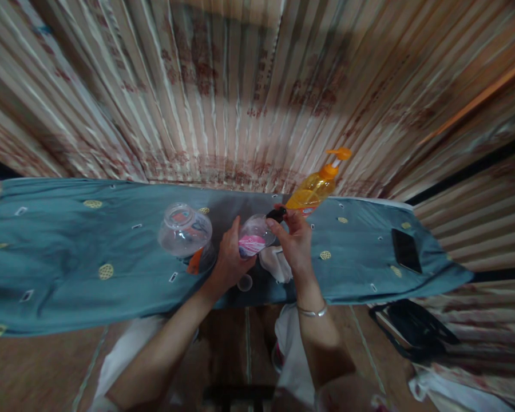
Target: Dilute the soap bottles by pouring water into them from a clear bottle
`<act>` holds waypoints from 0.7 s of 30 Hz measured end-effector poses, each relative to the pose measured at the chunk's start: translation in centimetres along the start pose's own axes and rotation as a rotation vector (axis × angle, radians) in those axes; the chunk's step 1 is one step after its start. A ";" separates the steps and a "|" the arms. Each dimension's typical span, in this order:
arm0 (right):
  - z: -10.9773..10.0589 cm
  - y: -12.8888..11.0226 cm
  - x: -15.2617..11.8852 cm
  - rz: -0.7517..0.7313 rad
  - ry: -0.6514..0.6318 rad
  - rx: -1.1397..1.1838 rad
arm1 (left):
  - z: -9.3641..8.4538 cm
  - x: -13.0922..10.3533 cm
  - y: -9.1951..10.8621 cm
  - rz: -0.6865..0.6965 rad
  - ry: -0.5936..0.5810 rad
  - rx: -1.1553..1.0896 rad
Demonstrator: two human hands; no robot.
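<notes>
My left hand (232, 257) is wrapped round a clear bottle (257, 234) with a pink label, which leans to the right. At the bottle's top end, the fingers of my right hand (295, 237) pinch its black cap (277, 215). Behind my right hand stands a pump bottle of yellow liquid (313, 191) with an orange pump. A white cloth (276, 264) lies under the right hand, and a small clear round cap or cup (244, 282) sits near the table's front edge. Left of my left hand is a clear plastic container (184, 229), with something orange (194, 262) beside it.
A teal patterned cloth (77, 240) covers the long table. A black phone (406, 250) lies at its right end. Pleated curtains (249, 86) hang behind the table. A dark bag (416, 329) is on the floor at the lower right.
</notes>
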State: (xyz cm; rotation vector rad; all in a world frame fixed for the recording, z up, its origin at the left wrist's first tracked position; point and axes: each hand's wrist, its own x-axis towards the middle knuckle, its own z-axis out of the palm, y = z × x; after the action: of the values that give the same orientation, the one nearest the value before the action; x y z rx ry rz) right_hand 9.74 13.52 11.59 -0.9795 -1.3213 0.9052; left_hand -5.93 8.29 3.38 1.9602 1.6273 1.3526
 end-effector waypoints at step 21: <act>-1.4 1.7 1.8 0.204 0.021 0.233 | -0.1 0.0 -0.1 -0.025 0.015 -0.044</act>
State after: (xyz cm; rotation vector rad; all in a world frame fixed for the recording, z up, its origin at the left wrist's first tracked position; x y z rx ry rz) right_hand 11.24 15.77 10.58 -0.9488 -1.0827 1.1730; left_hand -6.02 8.28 3.37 1.9032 1.6093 1.3856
